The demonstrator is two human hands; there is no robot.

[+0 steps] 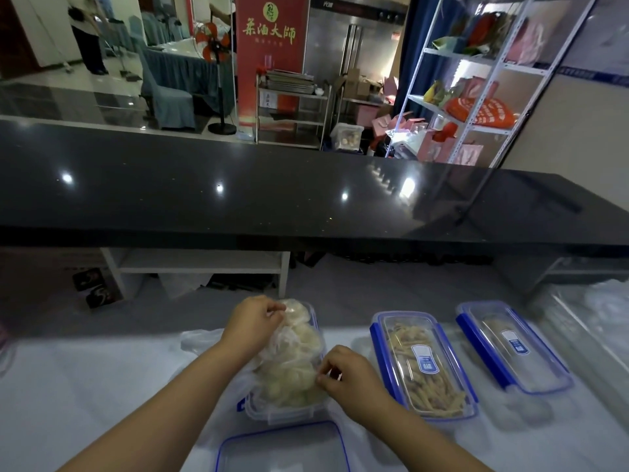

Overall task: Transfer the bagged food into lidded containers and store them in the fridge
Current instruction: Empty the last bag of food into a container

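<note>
In open container point(272, 412), pale lumpy bag point(289, 362)

Both forearms reach forward, left hand point(253, 318) and right hand point(343, 373) each pinching the bag point(289, 359).

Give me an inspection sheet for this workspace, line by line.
Surface: white-covered table, black counter behind.
Job's things: bag of pale food in open container; loose lid in front; lidded container of strips and second lidded container to the right.
Clutter: clear plastic at far right.
Hands: left hand and right hand each pinch the bag.
Cables: nothing seen.
Surroundings: fan, red banner, shelf rack, steel cabinet.
</note>
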